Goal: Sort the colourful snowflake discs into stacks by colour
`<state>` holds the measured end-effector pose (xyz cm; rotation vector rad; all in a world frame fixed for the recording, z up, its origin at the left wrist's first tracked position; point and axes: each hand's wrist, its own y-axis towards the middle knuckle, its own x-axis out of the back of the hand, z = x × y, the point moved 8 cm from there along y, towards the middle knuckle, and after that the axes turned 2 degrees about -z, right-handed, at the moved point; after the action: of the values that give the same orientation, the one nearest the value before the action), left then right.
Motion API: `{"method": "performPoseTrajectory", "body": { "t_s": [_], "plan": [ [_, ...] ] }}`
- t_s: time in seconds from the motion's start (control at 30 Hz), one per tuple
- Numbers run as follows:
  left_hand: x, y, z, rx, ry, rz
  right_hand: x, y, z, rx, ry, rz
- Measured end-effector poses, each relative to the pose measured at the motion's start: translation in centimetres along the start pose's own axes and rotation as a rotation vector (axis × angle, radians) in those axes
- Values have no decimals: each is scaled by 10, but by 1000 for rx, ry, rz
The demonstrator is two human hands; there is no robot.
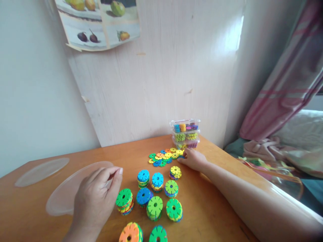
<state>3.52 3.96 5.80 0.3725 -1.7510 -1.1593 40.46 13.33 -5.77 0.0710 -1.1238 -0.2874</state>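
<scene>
My left hand [97,195] hovers over the table beside the stacks. Its thumb presses against the curled index finger, and nothing shows between them. My right hand [193,158] reaches to the right end of a loose spread of notched plastic discs [161,158], its fingers bent down onto them. A bit of blue shows by those fingertips, but what they grip is hidden. Several stacks of the discs stand nearer me, among them a green-topped stack [124,198] close to my left hand and a yellow-topped stack [175,172] below my right hand.
Clear plastic boxes [186,134] of colourful pieces are piled at the back right. Two translucent oval sheets [63,191] lie on the left of the wooden table [207,215]. Past its right edge are a pink curtain [275,97] and cloth items.
</scene>
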Motion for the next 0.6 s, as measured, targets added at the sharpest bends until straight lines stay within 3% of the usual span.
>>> {"method": "performPoseTrajectory", "body": {
  "t_s": [0.3, 0.6],
  "plan": [
    [-3, -1, 3, -8, -17, -17, -10, 6, -8, -27, 111, 48],
    [-2, 0, 2, 8, -68, -19, -6, -2, 1, -97, 593, 76]
  ]
}}
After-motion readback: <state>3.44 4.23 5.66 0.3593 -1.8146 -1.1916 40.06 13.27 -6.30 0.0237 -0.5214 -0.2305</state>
